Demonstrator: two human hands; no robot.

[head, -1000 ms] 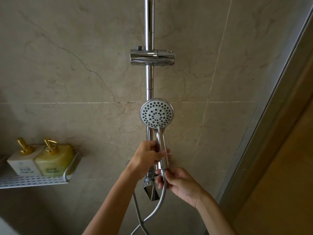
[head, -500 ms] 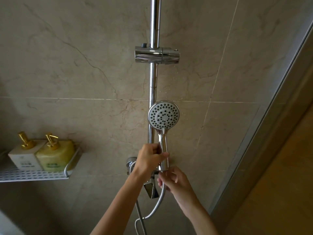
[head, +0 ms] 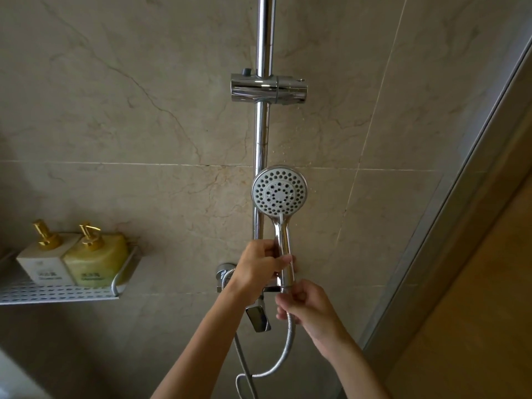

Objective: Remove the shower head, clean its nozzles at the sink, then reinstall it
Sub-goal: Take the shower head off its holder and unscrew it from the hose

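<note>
The chrome shower head [head: 279, 194] is off its holder, upright, with its grey nozzle face toward me. My left hand [head: 256, 272] grips the middle of its handle from the left. Just below, my right hand [head: 308, 309] pinches the hose nut at the handle's bottom end. The metal hose [head: 288, 349] curves down from there and loops at the bottom of the view. The empty chrome holder [head: 269, 88] sits higher up on the vertical slide rail [head: 263, 133].
The chrome mixer tap with its lever [head: 259, 316] is on the beige tiled wall behind my hands. A white perforated shelf [head: 57, 293] at the left carries two pump bottles [head: 96, 262]. A glass partition frame [head: 449, 214] runs diagonally on the right.
Both hands stay on the handle and hose joint. My right-hand fingers have shifted slightly around the nut, and the view has drifted a little.
</note>
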